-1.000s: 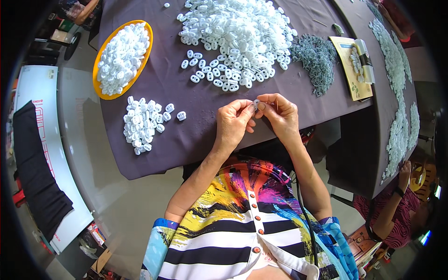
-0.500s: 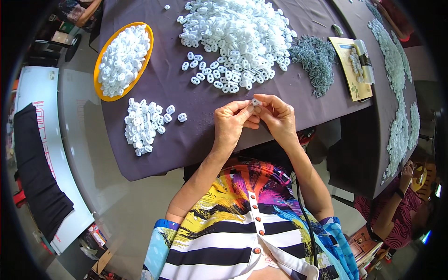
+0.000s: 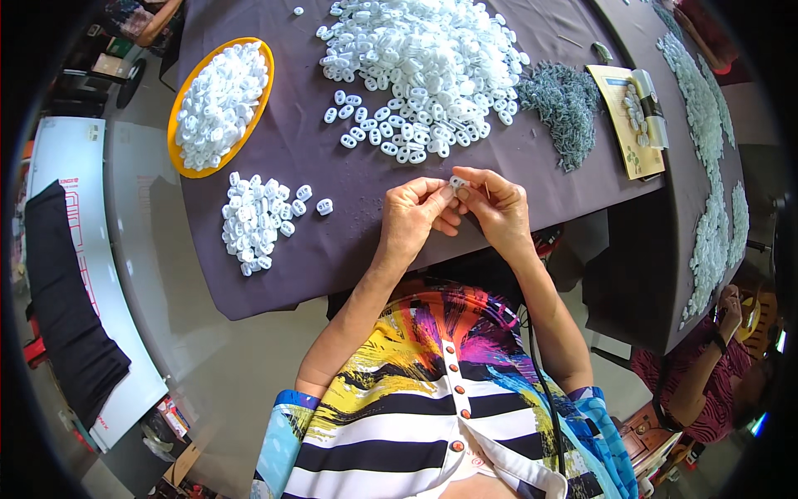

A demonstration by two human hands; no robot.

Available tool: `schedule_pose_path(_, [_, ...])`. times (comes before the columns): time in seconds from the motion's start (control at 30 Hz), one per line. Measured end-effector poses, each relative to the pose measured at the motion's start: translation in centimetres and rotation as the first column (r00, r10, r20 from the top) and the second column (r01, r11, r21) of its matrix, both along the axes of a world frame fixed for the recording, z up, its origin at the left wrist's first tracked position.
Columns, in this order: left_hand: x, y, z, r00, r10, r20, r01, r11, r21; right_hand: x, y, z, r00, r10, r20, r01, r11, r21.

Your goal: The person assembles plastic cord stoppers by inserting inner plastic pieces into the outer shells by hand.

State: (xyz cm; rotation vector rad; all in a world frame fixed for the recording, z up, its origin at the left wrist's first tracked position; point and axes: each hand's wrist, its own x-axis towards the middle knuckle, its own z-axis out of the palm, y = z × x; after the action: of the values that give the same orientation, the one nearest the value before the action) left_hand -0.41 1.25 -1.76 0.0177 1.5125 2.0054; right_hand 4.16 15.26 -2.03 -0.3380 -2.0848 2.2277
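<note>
Between my fingertips, just off the table's near edge, is a small white oval plastic piece with two holes (image 3: 457,181). My left hand (image 3: 416,212) pinches it from the left side, and my right hand (image 3: 496,208) grips it with thumb and forefinger from the right. Fingers cover most of the piece. Beyond my hands spreads a large heap of the same white two-holed pieces (image 3: 432,62). To its right lies a pile of small grey parts (image 3: 565,112), too fine to make out singly. A smaller cluster of white pieces (image 3: 253,218) rests left of my hands.
A yellow oval tray (image 3: 172,137) full of white pieces stands at the table's left. Right of the grey pile lies a yellowish card (image 3: 619,125) with a clear roll-like object on it. Another dark-covered table (image 3: 665,274) bears more pale pieces; a person's arm (image 3: 698,374) is beside it.
Both hands stay together over the same spot. The white piece has tilted slightly in my fingertips, and its holes show a little more.
</note>
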Motion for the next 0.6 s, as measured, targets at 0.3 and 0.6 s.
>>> schedule_pose_path(0.3, [0.0,0.9,0.2,0.997,0.059,-0.042,-0.062,0.995,-0.082,0.0,0.1,0.0,0.998,0.060,-0.010,-0.056,0.977,0.206])
schedule_pose_path(0.6, [0.2,1.5,0.2,0.981,0.188,-0.054,-0.192,0.978,-0.078,-0.4,-0.9,1.8,0.990,0.095,-0.107,-0.031,0.871,0.490])
